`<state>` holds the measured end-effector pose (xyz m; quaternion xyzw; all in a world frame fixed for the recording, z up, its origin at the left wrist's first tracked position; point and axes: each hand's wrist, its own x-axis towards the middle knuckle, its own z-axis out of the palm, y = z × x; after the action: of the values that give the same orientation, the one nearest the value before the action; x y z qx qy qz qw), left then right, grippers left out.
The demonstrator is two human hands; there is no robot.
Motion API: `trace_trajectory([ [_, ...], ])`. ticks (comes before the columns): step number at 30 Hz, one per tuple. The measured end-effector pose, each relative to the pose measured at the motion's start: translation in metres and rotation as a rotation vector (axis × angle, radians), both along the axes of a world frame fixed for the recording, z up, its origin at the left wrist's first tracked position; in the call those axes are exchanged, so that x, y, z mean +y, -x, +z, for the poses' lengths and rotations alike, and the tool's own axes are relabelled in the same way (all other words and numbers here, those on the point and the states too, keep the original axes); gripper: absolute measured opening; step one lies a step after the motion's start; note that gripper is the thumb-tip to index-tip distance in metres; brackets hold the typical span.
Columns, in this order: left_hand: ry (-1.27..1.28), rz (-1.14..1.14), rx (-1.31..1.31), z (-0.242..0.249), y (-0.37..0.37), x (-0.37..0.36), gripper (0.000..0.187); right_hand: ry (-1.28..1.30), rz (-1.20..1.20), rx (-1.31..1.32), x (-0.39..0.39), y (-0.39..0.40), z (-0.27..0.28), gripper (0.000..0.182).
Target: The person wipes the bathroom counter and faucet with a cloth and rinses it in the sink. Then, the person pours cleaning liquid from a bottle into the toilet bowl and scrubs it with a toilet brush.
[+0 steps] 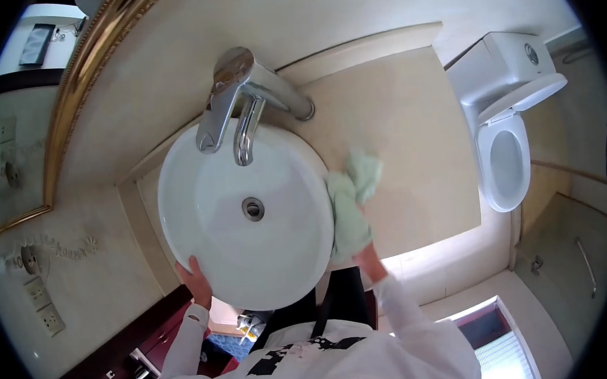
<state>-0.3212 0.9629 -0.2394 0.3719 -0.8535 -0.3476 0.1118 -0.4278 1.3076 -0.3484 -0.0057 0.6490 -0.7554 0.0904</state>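
A round white washbasin stands on the beige countertop. Its rim is touched on the lower left by my left hand, with thumb and fingers apart and part of the hand hidden. On the basin's right side, my right hand is closed on a pale green cloth. The cloth lies bunched against the basin's outer wall and over the counter, its far end blurred. Most of the right fingers are covered by it.
A tall chrome faucet leans over the basin, above its metal drain. To the right stands a white toilet with its lid raised. A gold-framed mirror and wall sockets are on the left.
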Motion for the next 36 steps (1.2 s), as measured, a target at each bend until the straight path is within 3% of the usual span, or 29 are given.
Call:
trace_trajectory([
  [1,0.024,0.006,0.005,0.002,0.003,0.005,0.039,0.130,-0.072,-0.157,-0.007,0.007,0.043,0.037],
  [2,0.049,0.012,0.008,0.004,0.005,0.006,0.039,0.131,-0.070,-0.146,-0.007,0.008,0.044,0.037],
  [4,0.069,-0.014,-0.016,0.002,-0.001,-0.001,0.040,-0.205,-0.135,0.247,-0.006,0.003,0.047,0.036],
  [6,0.085,-0.038,-0.032,-0.001,-0.004,-0.006,0.040,-0.313,-0.057,0.489,-0.006,0.050,0.064,0.045],
  [8,0.008,-0.027,0.016,-0.004,-0.006,-0.008,0.041,-0.682,0.205,0.633,-0.011,0.092,0.113,0.040],
  [9,0.001,-0.032,0.010,-0.004,-0.004,-0.009,0.041,-0.689,0.206,0.625,-0.023,0.102,0.118,0.040],
  [11,0.035,-0.022,-0.039,-0.003,-0.006,-0.009,0.041,-0.964,0.259,0.982,-0.042,0.101,0.125,0.028],
  [12,0.018,-0.039,-0.044,-0.006,-0.008,-0.015,0.041,-0.986,0.257,0.968,-0.042,0.093,0.126,0.028],
  [14,-0.007,-0.062,0.052,-0.016,-0.011,-0.023,0.040,-0.735,0.115,0.845,-0.036,0.071,0.123,0.023],
  [18,0.076,-0.126,0.018,-0.021,-0.016,-0.033,0.041,-0.647,0.189,0.742,-0.006,0.001,0.110,0.024],
  [20,-0.021,-0.095,0.026,-0.011,-0.014,-0.021,0.041,-0.305,0.233,0.634,0.007,-0.031,0.090,0.025],
  [23,0.066,-0.078,0.042,-0.002,0.000,-0.005,0.041,0.053,0.153,0.177,0.044,-0.050,0.074,0.017],
  [24,0.035,-0.062,0.063,-0.004,-0.002,-0.007,0.041,-0.174,0.187,0.151,0.064,-0.043,0.064,0.016],
  [26,-0.002,-0.040,0.074,-0.008,-0.006,-0.011,0.042,-0.285,0.034,0.299,0.096,0.007,0.063,0.019],
  [27,0.023,-0.068,0.056,-0.010,-0.007,-0.014,0.042,-0.273,-0.179,0.262,0.102,0.035,0.068,0.018],
  [28,0.051,-0.096,0.034,-0.011,-0.009,-0.017,0.042,-0.431,-0.279,0.440,0.113,0.075,0.067,0.019],
  [30,0.015,-0.076,0.029,-0.016,-0.013,-0.023,0.042,-0.734,-0.242,0.778,0.135,0.164,0.070,0.025],
  [31,-0.021,-0.062,0.040,-0.018,-0.014,-0.027,0.041,-0.879,-0.281,0.836,0.140,0.203,0.060,0.036],
  [32,-0.012,-0.058,0.023,-0.017,-0.015,-0.029,0.041,-0.932,-0.139,0.620,0.147,0.236,0.057,0.051],
  [34,-0.074,-0.047,0.062,-0.019,-0.014,-0.029,0.041,-1.226,-0.156,0.515,0.156,0.285,0.010,0.058],
  [35,-0.072,-0.041,0.054,-0.019,-0.013,-0.026,0.041,-1.223,-0.146,0.511,0.149,0.288,0.000,0.058],
  [36,-0.085,-0.033,0.066,-0.018,-0.012,-0.022,0.042,-1.461,-0.187,0.394,0.139,0.291,-0.011,0.057],
])
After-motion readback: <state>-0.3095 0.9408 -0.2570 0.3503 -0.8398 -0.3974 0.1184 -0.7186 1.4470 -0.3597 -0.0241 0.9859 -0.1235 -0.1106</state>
